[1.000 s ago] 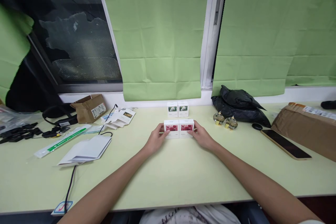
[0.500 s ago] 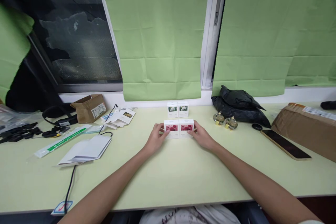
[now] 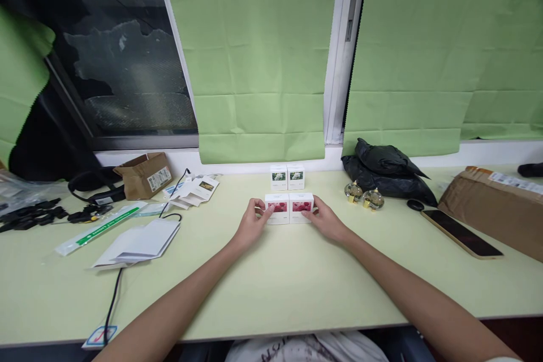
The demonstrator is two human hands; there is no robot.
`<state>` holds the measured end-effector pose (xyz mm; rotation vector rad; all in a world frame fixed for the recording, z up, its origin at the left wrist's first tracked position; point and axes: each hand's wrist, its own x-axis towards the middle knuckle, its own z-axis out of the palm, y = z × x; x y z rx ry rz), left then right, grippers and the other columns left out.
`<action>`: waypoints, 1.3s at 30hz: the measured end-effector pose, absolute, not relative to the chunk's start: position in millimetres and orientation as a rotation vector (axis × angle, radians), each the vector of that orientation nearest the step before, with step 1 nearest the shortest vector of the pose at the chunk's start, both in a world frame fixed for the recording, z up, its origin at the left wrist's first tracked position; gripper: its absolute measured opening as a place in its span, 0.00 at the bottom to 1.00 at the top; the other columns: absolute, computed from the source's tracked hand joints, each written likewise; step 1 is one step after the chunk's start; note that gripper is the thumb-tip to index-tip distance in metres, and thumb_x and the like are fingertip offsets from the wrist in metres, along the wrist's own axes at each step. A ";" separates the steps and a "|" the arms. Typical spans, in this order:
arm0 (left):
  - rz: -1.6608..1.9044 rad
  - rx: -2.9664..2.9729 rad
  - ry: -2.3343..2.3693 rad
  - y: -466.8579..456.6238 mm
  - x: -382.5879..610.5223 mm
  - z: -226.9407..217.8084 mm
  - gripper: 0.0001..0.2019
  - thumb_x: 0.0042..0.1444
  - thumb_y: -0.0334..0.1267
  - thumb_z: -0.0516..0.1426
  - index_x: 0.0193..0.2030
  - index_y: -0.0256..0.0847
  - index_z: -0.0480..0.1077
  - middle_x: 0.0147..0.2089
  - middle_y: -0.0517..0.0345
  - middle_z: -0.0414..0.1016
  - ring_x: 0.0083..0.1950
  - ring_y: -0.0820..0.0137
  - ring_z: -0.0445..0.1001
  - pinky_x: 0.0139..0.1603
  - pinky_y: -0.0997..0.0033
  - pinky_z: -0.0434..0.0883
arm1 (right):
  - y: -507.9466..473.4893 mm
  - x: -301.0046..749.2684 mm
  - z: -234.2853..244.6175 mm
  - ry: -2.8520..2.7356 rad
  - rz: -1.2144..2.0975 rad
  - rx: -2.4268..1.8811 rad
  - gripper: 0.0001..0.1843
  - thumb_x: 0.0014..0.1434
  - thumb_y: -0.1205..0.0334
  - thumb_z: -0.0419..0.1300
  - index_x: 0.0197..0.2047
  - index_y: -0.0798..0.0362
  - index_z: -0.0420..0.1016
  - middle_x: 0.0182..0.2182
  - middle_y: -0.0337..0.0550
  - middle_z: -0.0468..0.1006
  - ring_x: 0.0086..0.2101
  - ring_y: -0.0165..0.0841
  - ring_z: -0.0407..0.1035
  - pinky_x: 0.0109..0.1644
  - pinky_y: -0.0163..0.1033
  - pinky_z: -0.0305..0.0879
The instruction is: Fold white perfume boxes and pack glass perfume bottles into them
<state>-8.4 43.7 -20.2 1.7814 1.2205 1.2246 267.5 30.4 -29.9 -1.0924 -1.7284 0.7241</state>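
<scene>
Two small white boxes with pink-red flower pictures stand side by side on the table, touching. My left hand (image 3: 253, 222) grips the left white box (image 3: 278, 217), thumb on its front and fingers at its left side. Around the right edge of the right white box (image 3: 301, 218) my right hand (image 3: 326, 218) is closed, its thumb on the front. Just behind them stand two more white boxes, a left one (image 3: 279, 184) and a right one (image 3: 296, 183), each with a picture of white flowers. The fingers behind the front boxes are partly hidden.
Two gold-and-glass bottles (image 3: 373, 199) stand right of the boxes, before black plastic bags (image 3: 384, 172). Farther right lie a phone (image 3: 462, 233) and a cardboard box (image 3: 496, 209). At left are folded white papers (image 3: 146, 240), an open carton (image 3: 146, 175), a plastic sleeve (image 3: 102, 229) and a black cable (image 3: 112, 305).
The left thumb has shifted very slightly on its box. Everything else looks the same.
</scene>
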 end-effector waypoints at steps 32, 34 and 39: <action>1.271 1.784 1.182 50.5 -11.5 -29.8 0.19 0.60 0.53 0.64 0.45 0.45 0.63 0.44 0.58 0.70 0.40 0.69 0.73 0.39 0.69 0.71 | 30.5 269.5 -33.1 -1.616 0.653 -1.247 0.16 0.63 0.55 0.62 0.51 0.45 0.63 0.51 0.42 0.75 0.45 0.39 0.74 0.47 0.47 0.74; 1.258 1.800 1.191 50.1 -11.9 -29.2 0.19 0.58 0.52 0.64 0.45 0.45 0.63 0.45 0.58 0.71 0.40 0.69 0.73 0.40 0.69 0.71 | 30.5 269.2 -32.8 -1.612 0.679 -1.227 0.16 0.63 0.55 0.62 0.50 0.45 0.63 0.51 0.43 0.75 0.46 0.39 0.74 0.47 0.47 0.74; 1.216 1.813 1.206 49.3 -12.9 -27.8 0.20 0.57 0.50 0.65 0.47 0.45 0.62 0.47 0.58 0.71 0.40 0.69 0.73 0.40 0.68 0.72 | 31.8 268.9 -32.7 -1.597 0.775 -1.152 0.16 0.63 0.55 0.62 0.50 0.45 0.61 0.50 0.42 0.77 0.47 0.40 0.75 0.50 0.48 0.75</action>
